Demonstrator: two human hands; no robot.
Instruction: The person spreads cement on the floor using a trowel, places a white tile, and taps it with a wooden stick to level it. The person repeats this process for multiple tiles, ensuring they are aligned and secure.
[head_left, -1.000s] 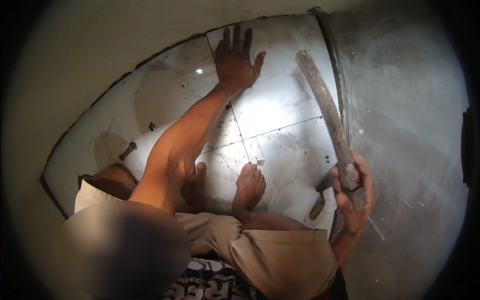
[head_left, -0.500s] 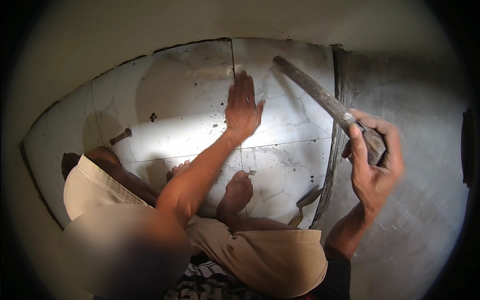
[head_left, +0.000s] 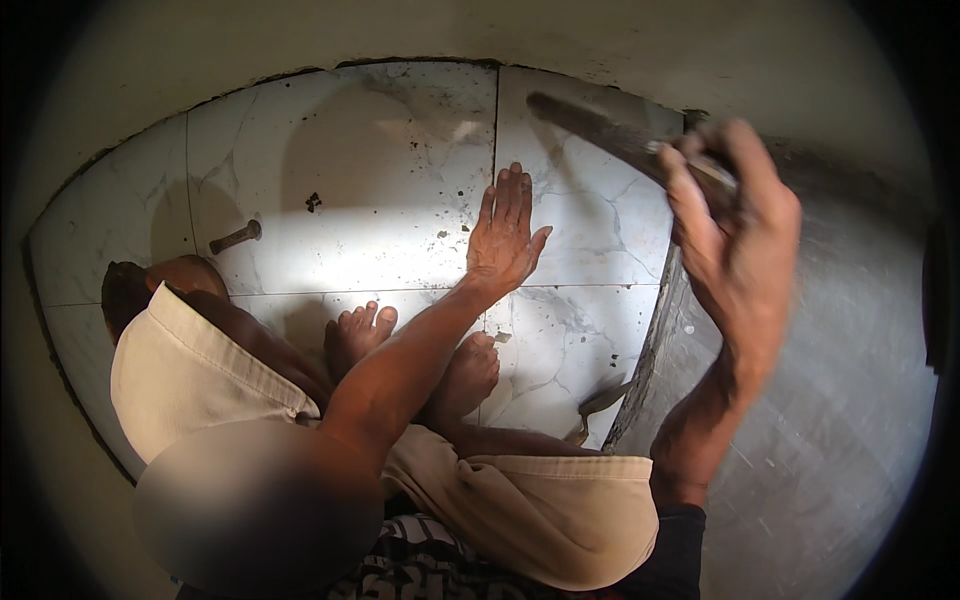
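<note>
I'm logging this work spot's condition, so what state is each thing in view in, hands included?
Left hand: open, outstretched at the floor tiles; contact unclear.
Right hand: closed around the stick, blurred.
Stick: gripped near one end, slanting over the tiles.
Bolt-shaped piece: lying on its side.
Trowel-like tool: lying on the floor, partly hidden.
Floor tiles: laid, partly brightly lit, strewn with dark crumbs.
</note>
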